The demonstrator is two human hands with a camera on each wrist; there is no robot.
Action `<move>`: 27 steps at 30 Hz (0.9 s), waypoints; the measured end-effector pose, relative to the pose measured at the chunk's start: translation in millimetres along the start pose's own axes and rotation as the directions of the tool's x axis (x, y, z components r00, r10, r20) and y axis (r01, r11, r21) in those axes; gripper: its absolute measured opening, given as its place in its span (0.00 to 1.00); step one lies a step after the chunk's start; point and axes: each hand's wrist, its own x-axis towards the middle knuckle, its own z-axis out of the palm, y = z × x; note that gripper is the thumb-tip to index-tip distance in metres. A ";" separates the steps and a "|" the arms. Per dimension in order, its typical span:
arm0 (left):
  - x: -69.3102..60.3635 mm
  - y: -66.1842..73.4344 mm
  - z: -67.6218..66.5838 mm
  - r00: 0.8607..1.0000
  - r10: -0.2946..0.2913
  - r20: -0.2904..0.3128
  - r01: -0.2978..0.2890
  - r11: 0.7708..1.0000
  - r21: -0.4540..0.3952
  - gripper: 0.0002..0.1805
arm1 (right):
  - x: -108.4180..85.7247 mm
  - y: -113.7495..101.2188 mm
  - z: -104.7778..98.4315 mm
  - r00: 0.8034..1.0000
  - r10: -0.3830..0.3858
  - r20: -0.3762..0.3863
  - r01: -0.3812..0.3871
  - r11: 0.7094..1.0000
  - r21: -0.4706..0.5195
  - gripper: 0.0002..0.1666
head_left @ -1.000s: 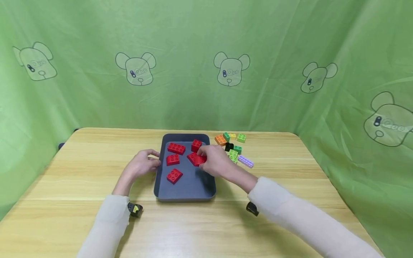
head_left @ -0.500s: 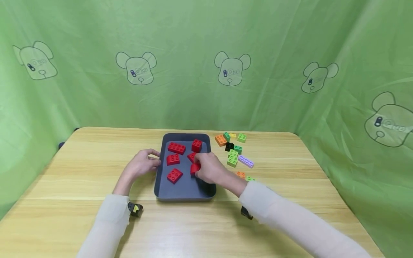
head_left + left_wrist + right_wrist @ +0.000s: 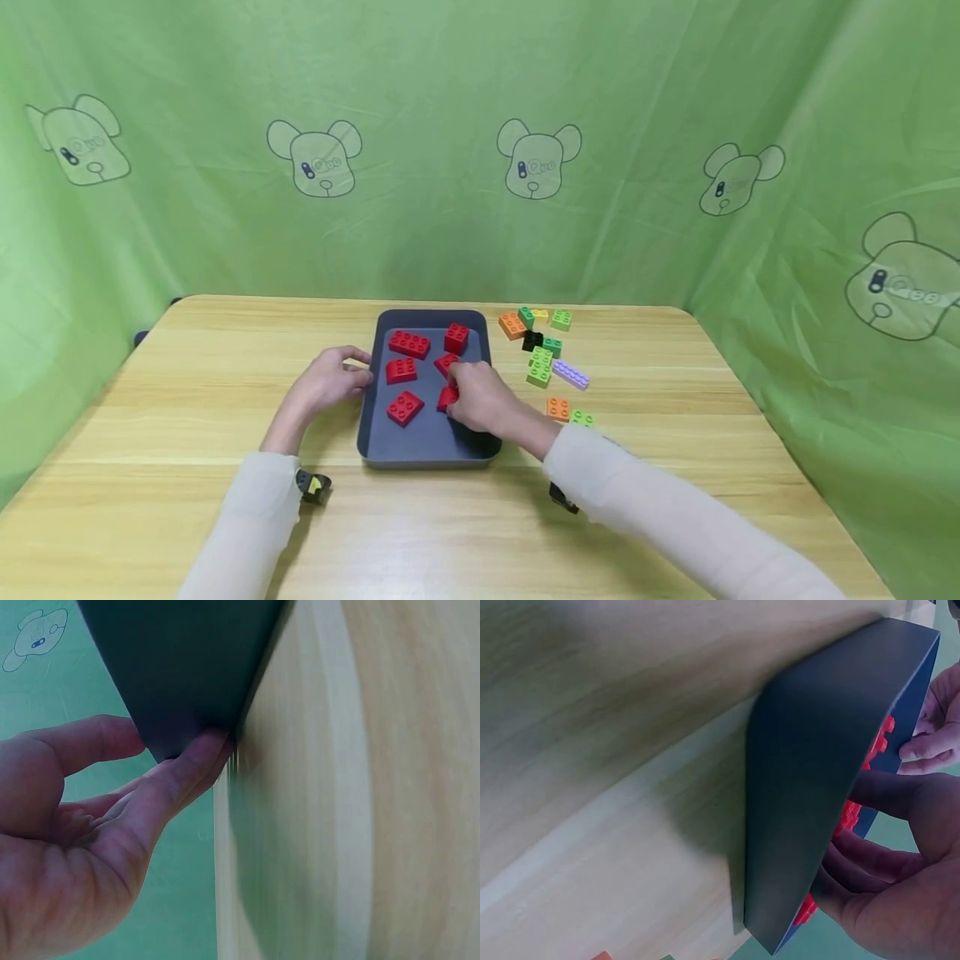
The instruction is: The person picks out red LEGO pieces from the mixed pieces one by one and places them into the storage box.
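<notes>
In the head view a dark grey tray (image 3: 435, 460) lies on the table with several red bricks inside. My left hand (image 3: 333, 379) holds the tray's left side; the left wrist view has fingers (image 3: 187, 761) at its wall, near rim and table. Reaching over the right rim, my right hand (image 3: 483, 400) pinches a red brick (image 3: 446, 398) low in the tray, partly hidden by the fingers. A red brick (image 3: 447, 364) lies just beyond it, with a square red brick (image 3: 456, 337) farther back. Along the left lie a long red brick (image 3: 408, 343), a curved one (image 3: 401, 371) and another red brick (image 3: 405, 408).
Right of the tray lie loose bricks: orange (image 3: 512, 325), black (image 3: 532, 340), lime green (image 3: 538, 373) and a long purple one (image 3: 571, 374). Nearer my right forearm are an orange brick (image 3: 558, 408) and a lime one (image 3: 582, 418). A green curtain (image 3: 427, 242) hangs behind.
My right hand has moved the red brick toward me and slightly left within the tray. The nearer orange and lime bricks have come into view. My left hand stays at the tray.
</notes>
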 end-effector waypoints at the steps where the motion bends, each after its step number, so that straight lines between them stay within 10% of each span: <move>1: -0.2 0.2 0.0 1.000 0.001 0.001 -0.001 1.000 0.000 0.23 | -0.4 0.2 0.7 1.000 -0.004 0.000 0.004 1.000 0.001 0.12; 27: 1.4 -1.2 0.3 1.000 0.010 0.003 -0.010 1.000 -0.019 0.23 | -2.3 5.3 6.9 0.999 -0.023 -0.028 0.023 1.000 -0.005 0.14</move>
